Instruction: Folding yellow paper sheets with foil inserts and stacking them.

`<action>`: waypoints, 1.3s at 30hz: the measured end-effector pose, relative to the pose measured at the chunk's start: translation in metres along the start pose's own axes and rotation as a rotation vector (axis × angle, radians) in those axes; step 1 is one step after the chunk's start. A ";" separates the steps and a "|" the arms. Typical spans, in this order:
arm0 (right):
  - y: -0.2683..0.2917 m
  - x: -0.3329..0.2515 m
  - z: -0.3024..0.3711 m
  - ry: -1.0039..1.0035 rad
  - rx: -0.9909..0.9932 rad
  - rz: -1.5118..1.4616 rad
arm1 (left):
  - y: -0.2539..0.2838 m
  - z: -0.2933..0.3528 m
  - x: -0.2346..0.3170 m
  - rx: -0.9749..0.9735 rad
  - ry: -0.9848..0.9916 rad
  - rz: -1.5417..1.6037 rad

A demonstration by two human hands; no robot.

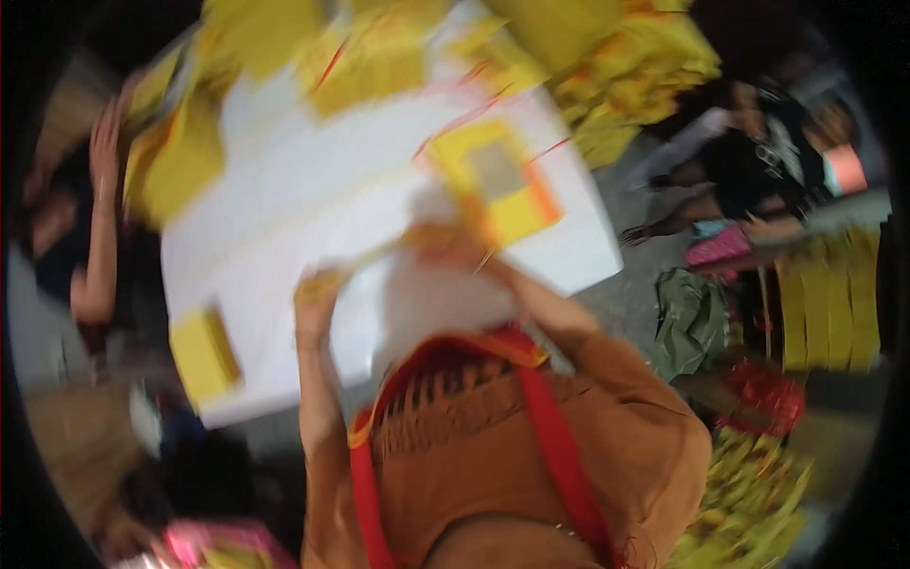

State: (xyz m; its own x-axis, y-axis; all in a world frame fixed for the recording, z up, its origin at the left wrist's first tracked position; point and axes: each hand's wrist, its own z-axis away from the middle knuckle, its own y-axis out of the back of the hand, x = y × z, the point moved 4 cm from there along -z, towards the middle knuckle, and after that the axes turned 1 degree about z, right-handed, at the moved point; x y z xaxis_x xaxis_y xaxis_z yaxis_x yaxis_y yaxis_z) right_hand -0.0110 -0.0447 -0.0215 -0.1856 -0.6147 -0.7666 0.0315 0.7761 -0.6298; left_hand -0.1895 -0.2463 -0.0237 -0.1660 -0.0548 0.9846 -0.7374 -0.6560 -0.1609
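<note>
A thin yellow strip [377, 254], perhaps a sheet or bag seen edge-on, stretches between my two hands above a white table [284, 237]. Its left end is in my left hand [316, 292], whose fingers are closed around it. The other end meets my right hand [457, 252], blurred by motion but seemingly closed on the strip. Just beyond that hand lies a yellow packet [517, 220] with a grey rectangle and orange edges. Blur hides the strip's exact kind.
Yellow stacks [370, 81] with red cords line the table's far side. A yellow block [204, 356] sits at the near left corner. One person's arm [102, 209] is at the left; another person [758, 152] sits at the right, near yellow bundles [829, 303].
</note>
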 end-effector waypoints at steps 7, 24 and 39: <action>0.002 -0.051 -0.015 0.001 0.292 0.746 | -0.010 -0.009 0.023 -0.012 0.001 -0.156; 0.011 -0.065 -0.026 -0.185 0.426 0.800 | -0.009 0.006 0.032 -0.024 0.095 0.057; -0.030 -0.067 -0.025 -0.726 0.000 0.808 | -0.030 -0.026 0.085 -0.482 0.220 -0.279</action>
State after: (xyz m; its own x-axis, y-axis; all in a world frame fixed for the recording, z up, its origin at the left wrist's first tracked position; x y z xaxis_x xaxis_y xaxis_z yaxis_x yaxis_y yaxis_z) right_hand -0.0243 -0.0228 0.0521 0.5148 0.1407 -0.8457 -0.1161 0.9888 0.0939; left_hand -0.1984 -0.2119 0.0632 -0.0171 0.2609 0.9652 -0.9780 -0.2049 0.0381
